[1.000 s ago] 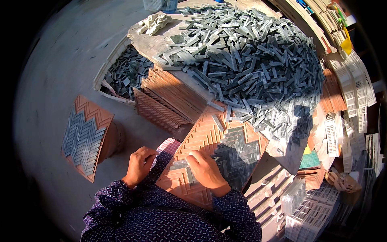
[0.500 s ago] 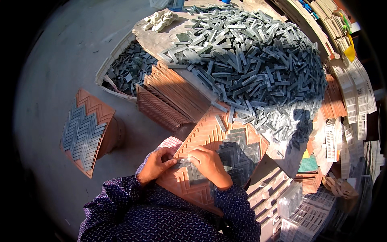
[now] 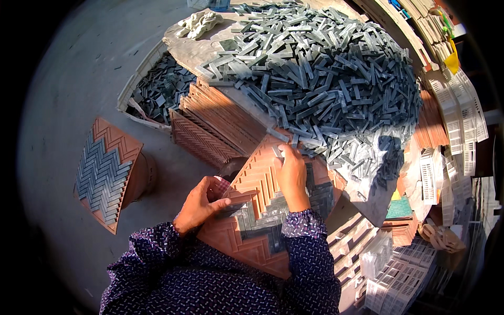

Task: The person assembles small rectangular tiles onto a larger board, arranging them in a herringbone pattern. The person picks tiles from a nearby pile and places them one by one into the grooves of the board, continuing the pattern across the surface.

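A terracotta-coloured mould board (image 3: pixel 220 234) with herringbone grooves lies tilted in front of me, its far end by the heaped table. Dark grey stone strips (image 3: pixel 257 229) fill a zigzag band of it. My right hand (image 3: pixel 292 173) is over the board's far part, thumb and fingers closed on a small grey stone strip (image 3: pixel 276 150), partly hidden by the fingers. My left hand (image 3: pixel 201 203) is at the board's left edge, thumb stretched over the strips and apart from the bent fingers, holding nothing I can see. A checked cloth (image 3: pixel 222 185) shows beside it.
A large heap of stone strips (image 3: pixel 325 73) covers the table beyond the board. Left of it stand a stack of grooved boards (image 3: pixel 220 118) and a white crate (image 3: pixel 125 97) of stone pieces. Another part-filled board (image 3: pixel 118 134) sits at far left. White crates (image 3: pixel 396 289) stand at right.
My right hand has moved from the strips near my left hand to the board's far part and closed on a loose strip there. My left thumb and fingers have spread apart.
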A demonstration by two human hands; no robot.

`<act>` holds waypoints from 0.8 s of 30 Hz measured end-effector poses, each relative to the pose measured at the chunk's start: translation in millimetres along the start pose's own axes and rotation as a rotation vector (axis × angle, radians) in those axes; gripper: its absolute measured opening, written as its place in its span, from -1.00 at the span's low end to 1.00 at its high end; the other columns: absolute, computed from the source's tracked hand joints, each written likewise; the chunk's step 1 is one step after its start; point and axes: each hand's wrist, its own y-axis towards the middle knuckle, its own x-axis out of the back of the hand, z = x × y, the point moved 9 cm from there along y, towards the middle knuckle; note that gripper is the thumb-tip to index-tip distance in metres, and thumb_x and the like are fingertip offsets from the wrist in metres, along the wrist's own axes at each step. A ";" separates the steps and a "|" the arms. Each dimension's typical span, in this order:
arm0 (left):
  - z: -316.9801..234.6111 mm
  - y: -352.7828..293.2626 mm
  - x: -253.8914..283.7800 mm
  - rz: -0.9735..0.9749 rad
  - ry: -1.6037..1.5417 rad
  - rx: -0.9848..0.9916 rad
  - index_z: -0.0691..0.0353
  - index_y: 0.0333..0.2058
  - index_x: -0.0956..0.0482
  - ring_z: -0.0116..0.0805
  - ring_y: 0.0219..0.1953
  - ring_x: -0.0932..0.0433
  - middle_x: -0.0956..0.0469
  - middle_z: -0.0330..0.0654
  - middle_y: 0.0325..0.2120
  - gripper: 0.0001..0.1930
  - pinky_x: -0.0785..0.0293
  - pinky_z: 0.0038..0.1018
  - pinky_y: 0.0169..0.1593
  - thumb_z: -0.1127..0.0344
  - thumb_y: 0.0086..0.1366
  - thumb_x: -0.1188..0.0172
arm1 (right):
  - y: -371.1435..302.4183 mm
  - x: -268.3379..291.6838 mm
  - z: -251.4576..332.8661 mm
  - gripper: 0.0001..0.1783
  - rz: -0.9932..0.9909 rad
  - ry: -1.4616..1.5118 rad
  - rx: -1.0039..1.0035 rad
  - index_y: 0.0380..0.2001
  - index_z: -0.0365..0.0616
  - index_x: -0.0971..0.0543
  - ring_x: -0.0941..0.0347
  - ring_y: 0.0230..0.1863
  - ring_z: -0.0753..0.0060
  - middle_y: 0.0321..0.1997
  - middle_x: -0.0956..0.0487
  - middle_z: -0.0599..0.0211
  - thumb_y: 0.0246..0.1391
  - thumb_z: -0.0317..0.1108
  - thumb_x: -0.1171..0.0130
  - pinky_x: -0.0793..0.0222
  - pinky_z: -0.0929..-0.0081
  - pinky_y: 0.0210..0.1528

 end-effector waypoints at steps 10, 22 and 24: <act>-20.7 25.3 -30.5 -0.019 0.495 -0.182 0.32 0.16 -0.25 0.06 0.00 -0.46 -0.47 0.14 -0.05 -0.11 -0.38 -0.25 0.07 0.07 -0.11 -0.44 | 2.9 -6.8 -1.0 -0.72 0.052 -0.017 -0.039 -0.27 -0.19 -0.45 -0.49 -0.21 -0.10 -0.21 -0.51 0.07 -0.09 -0.44 -0.27 -0.43 0.11 -0.22; 32.5 33.1 32.8 -0.119 -0.358 0.119 0.38 -0.34 -0.58 -0.61 -0.53 -0.38 -0.46 -0.35 -0.59 -0.73 -0.33 -0.66 -0.41 0.28 0.38 -0.01 | -44.7 12.0 2.2 -0.61 0.143 0.673 -0.135 -0.07 -0.18 -0.43 -0.46 -0.50 0.57 -0.45 -0.52 0.33 -0.03 -0.56 -0.21 -0.39 0.58 -0.43; 35.3 29.1 42.2 -0.159 -0.320 0.137 0.37 -0.37 -0.57 -0.63 -0.56 -0.34 -0.44 -0.37 -0.62 -0.80 -0.28 -0.66 -0.43 0.36 0.33 -0.05 | -53.0 0.1 6.1 -0.61 0.254 0.788 -0.156 -0.06 -0.18 -0.43 -0.46 -0.51 0.61 -0.48 -0.51 0.35 -0.02 -0.56 -0.20 -0.39 0.59 -0.46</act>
